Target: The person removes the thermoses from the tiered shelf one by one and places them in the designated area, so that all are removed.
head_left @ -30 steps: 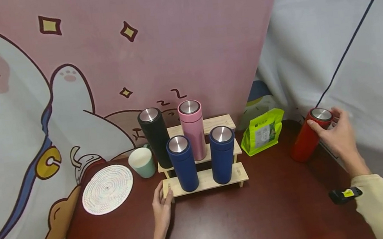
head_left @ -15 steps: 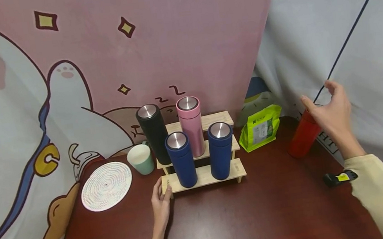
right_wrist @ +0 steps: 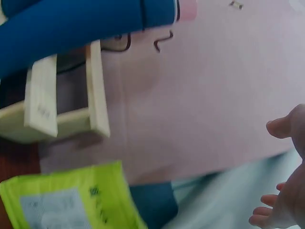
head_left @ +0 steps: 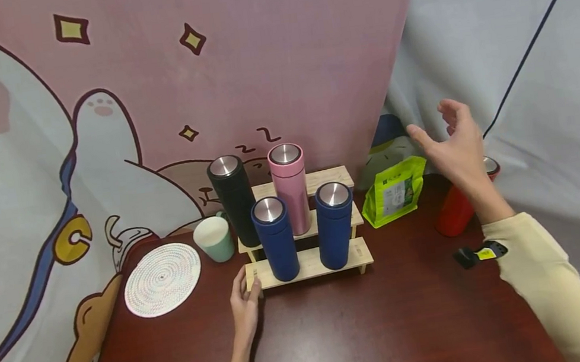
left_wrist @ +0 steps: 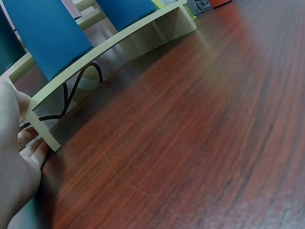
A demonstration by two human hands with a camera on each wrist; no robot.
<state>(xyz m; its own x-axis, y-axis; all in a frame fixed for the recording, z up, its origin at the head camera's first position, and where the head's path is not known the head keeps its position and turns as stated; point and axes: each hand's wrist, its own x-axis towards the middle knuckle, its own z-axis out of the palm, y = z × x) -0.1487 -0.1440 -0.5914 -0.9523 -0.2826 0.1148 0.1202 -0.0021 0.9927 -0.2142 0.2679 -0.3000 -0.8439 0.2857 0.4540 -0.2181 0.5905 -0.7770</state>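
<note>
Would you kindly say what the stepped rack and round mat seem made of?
Stepped rack: probably bare wood, matte, judging by its pale slats with darker marks.
Round mat: perhaps coiled cord, matte, given its concentric textured rings.

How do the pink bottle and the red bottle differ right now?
The pink bottle stands on the rack; the red bottle on the table. The pink bottle's top shows whole; the red bottle's is partly hidden by the right hand. Both have silvery tops.

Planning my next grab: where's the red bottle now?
In the head view, the red bottle is on the table at right, beyond the green bag, partly hidden behind the right wrist.
</note>
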